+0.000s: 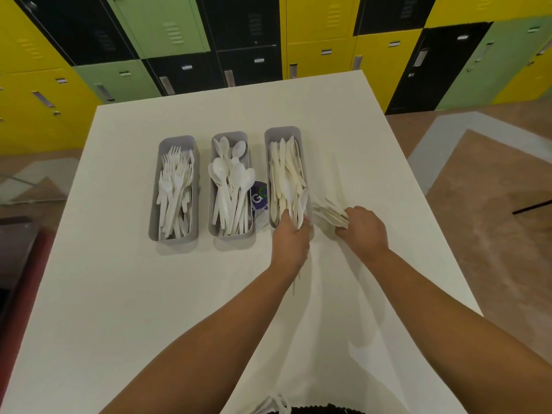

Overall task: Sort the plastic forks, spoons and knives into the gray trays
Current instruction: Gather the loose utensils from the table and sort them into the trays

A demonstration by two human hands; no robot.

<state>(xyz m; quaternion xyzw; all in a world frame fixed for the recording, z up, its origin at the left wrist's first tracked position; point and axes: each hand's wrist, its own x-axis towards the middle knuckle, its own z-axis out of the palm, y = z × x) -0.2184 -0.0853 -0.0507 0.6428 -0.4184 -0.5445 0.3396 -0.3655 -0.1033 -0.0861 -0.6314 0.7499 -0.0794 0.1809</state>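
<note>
Three gray trays stand side by side on the white table [149, 294]. The left tray [155, 186] holds white forks [176, 186], the middle tray [212, 210] holds spoons [231, 180], and the right tray [268, 144] holds cream knives [285, 168]. My left hand [291, 240] is at the near end of the right tray and grips a few white utensils [301, 204], one of them a spoon. My right hand [363, 231], just right of that tray, grips a bundle of pale cutlery [331, 213] that lies low over the table.
A purple and white wrapper [259, 198] lies between the middle and right trays. Yellow, green and black lockers [254, 40] stand behind the table's far edge. Brown floor shows to the right and left.
</note>
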